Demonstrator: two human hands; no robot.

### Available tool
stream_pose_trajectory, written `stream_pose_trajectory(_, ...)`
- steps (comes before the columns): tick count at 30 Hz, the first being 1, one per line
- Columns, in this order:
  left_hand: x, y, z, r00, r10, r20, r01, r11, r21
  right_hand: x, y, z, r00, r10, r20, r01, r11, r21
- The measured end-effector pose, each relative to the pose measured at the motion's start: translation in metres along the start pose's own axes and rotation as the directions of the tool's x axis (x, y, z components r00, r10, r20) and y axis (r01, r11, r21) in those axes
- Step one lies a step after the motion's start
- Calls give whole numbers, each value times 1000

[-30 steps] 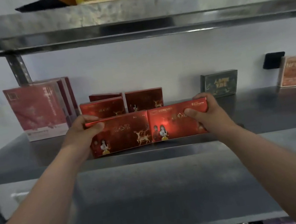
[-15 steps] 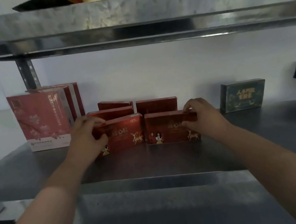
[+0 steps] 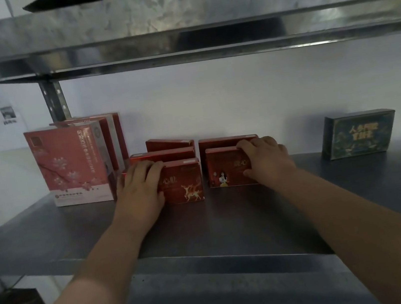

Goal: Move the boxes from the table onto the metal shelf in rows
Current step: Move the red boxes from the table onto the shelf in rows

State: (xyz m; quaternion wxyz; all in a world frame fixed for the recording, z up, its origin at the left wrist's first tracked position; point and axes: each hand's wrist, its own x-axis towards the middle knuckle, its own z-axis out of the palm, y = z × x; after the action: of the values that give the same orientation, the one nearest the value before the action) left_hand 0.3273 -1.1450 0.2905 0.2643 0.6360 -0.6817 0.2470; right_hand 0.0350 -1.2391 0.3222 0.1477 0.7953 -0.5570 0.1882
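Two red boxes with a deer and a figure printed on them stand upright side by side on the metal shelf (image 3: 231,220). My left hand (image 3: 140,190) grips the left red box (image 3: 186,183) over its top left corner. My right hand (image 3: 265,158) grips the right red box (image 3: 225,169) at its right end. Both boxes rest on the shelf surface, with a narrow gap between them. Behind them stand three more red boxes (image 3: 168,154) in rows, partly hidden.
Tall pink boxes (image 3: 70,164) stand at the shelf's left, close to my left hand. A dark green box (image 3: 359,133) stands at the right. An upper shelf (image 3: 174,24) hangs low overhead. A steel upright (image 3: 55,101) rises at the back left.
Both hands carried the two red boxes from the air in front of the shelf onto it and pushed them back against the rows behind. My view moved closer.
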Motion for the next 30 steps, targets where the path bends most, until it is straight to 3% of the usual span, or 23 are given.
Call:
stream_pose_trajectory(12,3,-2,11,998,-56,10,56,998,25,5,-8,28,996,-2,-88,2,1000,-8)
stream_pose_trajectory(19,-1,0,6,997,-80,19,80,997,24,-1,-10,27,999,2,-54,-5,999,-52)
stream_pose_trajectory(21,-4,4,-1,994,-100,-54,99,995,-21,-8,-9,20,999,1,-53,-3,999,-40)
stream_pose_trajectory(24,-13,13,-12,975,-35,-218,3,989,-148,-28,-9,5,988,-29,-154,36,998,45)
stream_pose_trajectory(25,-17,16,-14,983,-21,-180,-18,976,-216,-37,-9,1,992,-23,-127,33,997,71)
stream_pose_trajectory(27,-26,22,-16,1000,5,26,4,936,-351,-58,-9,-3,999,6,52,-12,993,118)
stream_pose_trajectory(30,-37,34,-18,925,97,367,48,929,-367,-91,-9,-10,941,56,333,-133,968,212)
